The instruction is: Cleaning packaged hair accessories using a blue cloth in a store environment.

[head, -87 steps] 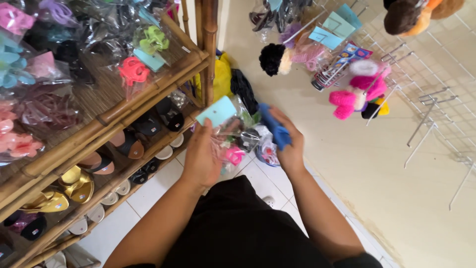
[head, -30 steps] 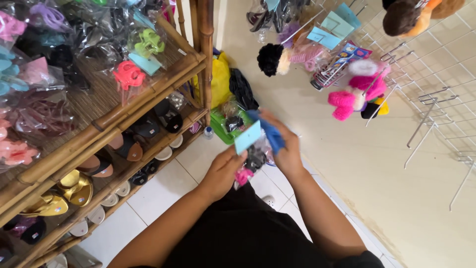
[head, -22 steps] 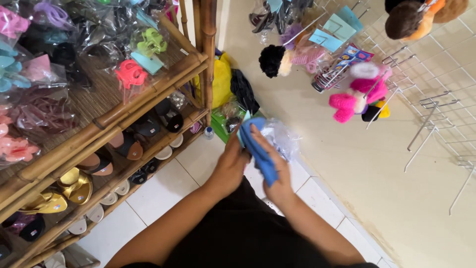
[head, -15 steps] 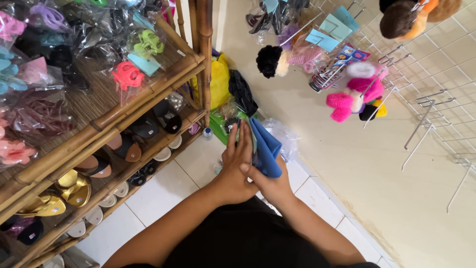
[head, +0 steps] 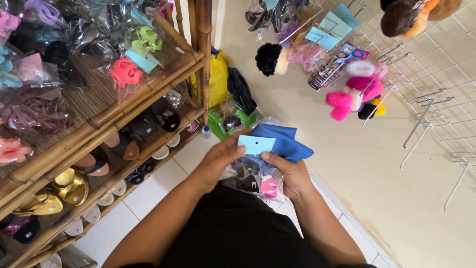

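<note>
While the bamboo shelf [head: 144, 99] with bagged hair clips stands far to the left of it, the left hand [head: 218, 161] pinches the light blue card [head: 256, 144] of a clear packet [head: 250, 176]. Just right, the right hand [head: 292, 173] grips the same packet from below, with a blue cloth [head: 285, 143] behind. It hangs on no wall hook [head: 426, 106] yet, so placing seems left to do.

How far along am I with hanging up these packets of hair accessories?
Done: several carded packets already hang on the wire grid. In hand: your left hand and right hand together hold a clear packet with a light blue header card, over a blue cloth. Left: this packet is not hung, and bare hooks show on the grid.
</note>
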